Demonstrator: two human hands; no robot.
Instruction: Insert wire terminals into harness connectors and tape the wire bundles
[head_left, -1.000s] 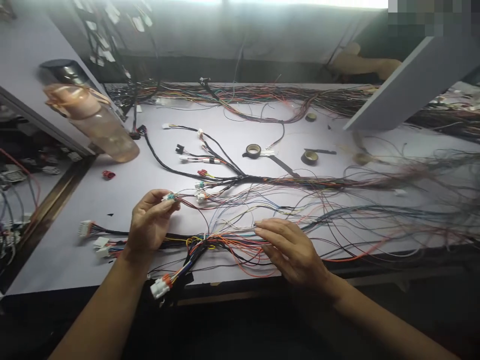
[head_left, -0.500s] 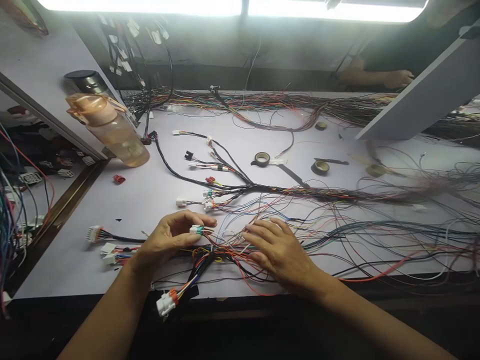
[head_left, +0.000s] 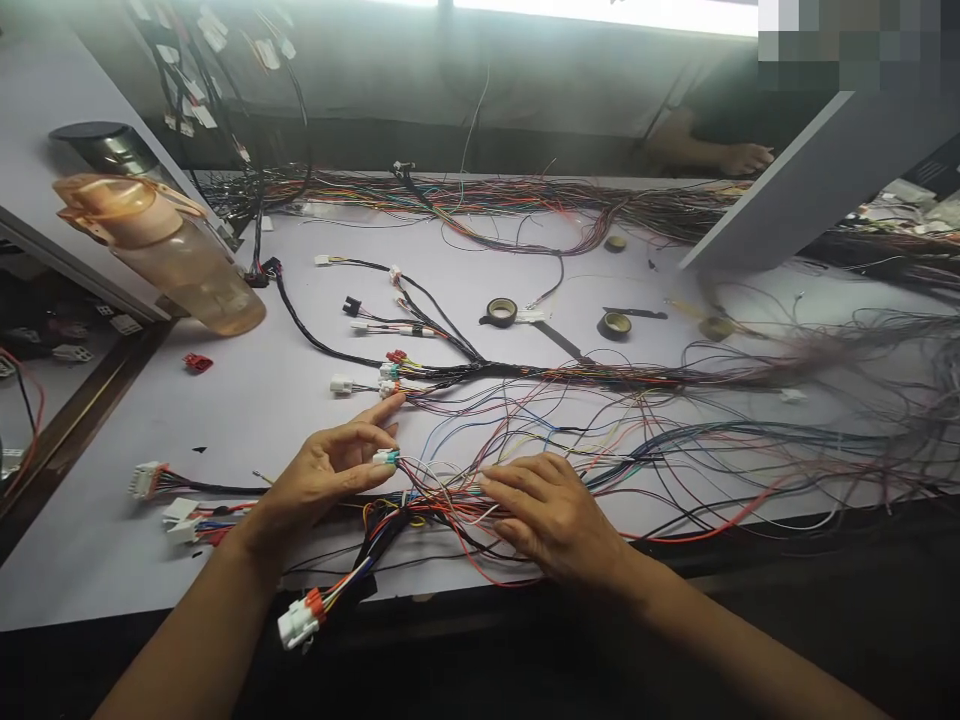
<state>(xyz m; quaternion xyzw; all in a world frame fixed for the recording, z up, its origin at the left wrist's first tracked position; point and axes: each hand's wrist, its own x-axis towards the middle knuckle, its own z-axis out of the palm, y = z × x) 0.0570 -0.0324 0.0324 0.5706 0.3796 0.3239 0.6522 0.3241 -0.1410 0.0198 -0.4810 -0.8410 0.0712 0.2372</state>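
Note:
My left hand [head_left: 330,465] pinches a small white and teal connector [head_left: 385,457] between thumb and fingers, its index finger stretched forward. Thin wires run from this connector towards my right hand [head_left: 559,510]. That hand lies over the loose wires [head_left: 450,495] with its fingers stretched out; what is under the palm is hidden. Below the hands, a white connector with an orange part [head_left: 300,618] ends a taped branch at the table's front edge. Left of my left hand lie a white connector [head_left: 146,480] on a black cable and white connectors [head_left: 180,520] on coloured wires.
Behind the hands lies a second wire harness [head_left: 517,370] with several branched connectors. Tape rolls [head_left: 501,312] and a dark blade-like strip [head_left: 562,342] are beyond it. A drink bottle [head_left: 180,260] leans at left. Across the table, a person's hand [head_left: 746,158] shows beside a grey panel [head_left: 780,185].
The view has shifted, so most things appear further left. My left index finger has straightened forward while the connector stays pinched. My right hand remains over the wires.

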